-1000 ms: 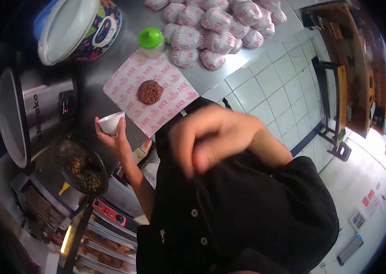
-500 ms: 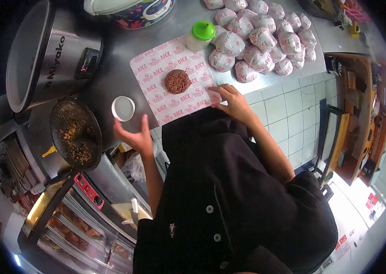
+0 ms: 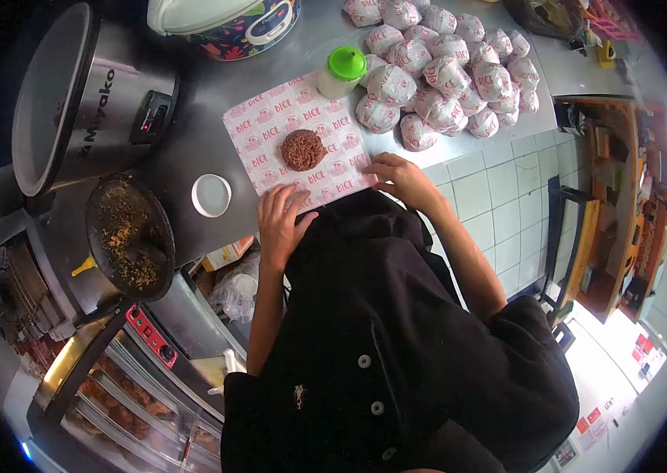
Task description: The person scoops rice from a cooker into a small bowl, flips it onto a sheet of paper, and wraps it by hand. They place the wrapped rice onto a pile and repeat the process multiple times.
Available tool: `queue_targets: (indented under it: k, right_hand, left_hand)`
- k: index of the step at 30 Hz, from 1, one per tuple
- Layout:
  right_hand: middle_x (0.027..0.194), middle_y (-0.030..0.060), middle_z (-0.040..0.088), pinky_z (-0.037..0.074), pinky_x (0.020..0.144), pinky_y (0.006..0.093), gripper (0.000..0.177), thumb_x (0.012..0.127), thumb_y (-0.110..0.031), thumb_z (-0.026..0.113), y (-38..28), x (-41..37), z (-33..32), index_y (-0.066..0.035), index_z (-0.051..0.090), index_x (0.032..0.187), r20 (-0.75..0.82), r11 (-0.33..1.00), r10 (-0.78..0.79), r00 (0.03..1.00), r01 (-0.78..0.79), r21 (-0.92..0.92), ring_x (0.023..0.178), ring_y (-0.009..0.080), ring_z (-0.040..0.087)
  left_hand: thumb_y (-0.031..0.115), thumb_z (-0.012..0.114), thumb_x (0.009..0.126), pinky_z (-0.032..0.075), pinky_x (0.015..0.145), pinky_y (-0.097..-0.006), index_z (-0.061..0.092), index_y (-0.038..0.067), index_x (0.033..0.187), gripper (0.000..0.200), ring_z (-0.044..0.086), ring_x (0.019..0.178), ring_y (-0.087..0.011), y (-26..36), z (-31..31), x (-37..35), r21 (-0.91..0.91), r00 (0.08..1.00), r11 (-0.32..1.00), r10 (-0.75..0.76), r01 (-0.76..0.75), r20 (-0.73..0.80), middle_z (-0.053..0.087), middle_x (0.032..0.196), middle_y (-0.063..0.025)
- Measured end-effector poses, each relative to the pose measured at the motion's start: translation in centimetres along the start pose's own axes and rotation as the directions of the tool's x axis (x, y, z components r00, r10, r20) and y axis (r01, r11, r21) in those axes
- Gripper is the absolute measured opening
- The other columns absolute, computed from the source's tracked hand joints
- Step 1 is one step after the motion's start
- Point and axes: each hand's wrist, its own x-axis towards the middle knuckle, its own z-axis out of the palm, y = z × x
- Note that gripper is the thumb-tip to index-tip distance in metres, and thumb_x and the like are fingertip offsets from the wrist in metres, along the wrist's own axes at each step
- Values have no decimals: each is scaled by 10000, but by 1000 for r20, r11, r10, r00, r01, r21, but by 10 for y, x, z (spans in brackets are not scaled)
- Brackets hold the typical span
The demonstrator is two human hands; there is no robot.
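Observation:
A square of printed wrapping paper [image 3: 258, 118] lies on the metal counter, with a round patty of reddish-brown rice [image 3: 303, 150] on its middle. My left hand [image 3: 280, 225] rests on the paper's near left corner, fingers stretched over it and thumb apart. At the near right corner, my right hand [image 3: 403, 179] pinches the paper's edge between thumb and fingers. A squeeze bottle with a green lid [image 3: 342, 72] stands on the far right part of the sheet. To the left of the paper sits a small white round cup or mould [image 3: 211, 195].
Many wrapped balls [image 3: 444, 79] are heaped at the back right. On the left are a Miyako cooker [image 3: 117, 110] and a pan of crumbly filling [image 3: 128, 236]. A flowered pot [image 3: 231, 31] stands at the back. Below the left side is a glass-fronted display case [image 3: 128, 394].
My left hand has moved right, from beside the white cup onto the paper's near left corner. The right corner, lifted and curled before, now lies flatter under my right hand.

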Motion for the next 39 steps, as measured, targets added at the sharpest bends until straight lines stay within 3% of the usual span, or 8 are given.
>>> queue_targets:
  k: [15,24,39]
  right_hand:
    - [1153,109,639,536,896,430,298,875,-120,694,8,3,1,-88,700,1171,23,996,-53,998,55,-74,1061,318,636]
    - [1065,88,643,553,845,416,239,876,-136,704,11,5,2,-94,723,1111,5,990,-93,996,93,-108,1002,297,653]
    - [1094,81,652,560,854,421,217,845,-174,731,14,8,-4,-87,713,1043,32,984,-120,992,123,-127,1016,296,658]
  left_hand:
    - [282,832,769,411,1047,-474,724,118,1126,408,569,1209,-278,-2,-5,5,-38,1000,999,-2,2,-1,643,1226,-54]
    - [288,847,769,406,1041,-466,735,115,1118,405,578,1209,-278,-4,-4,4,-35,1000,999,-4,4,-3,663,1212,-50]
    - [294,844,779,391,1049,-467,738,116,1128,406,568,1231,-272,-4,-6,3,-48,1000,998,-28,28,8,668,1221,-49]
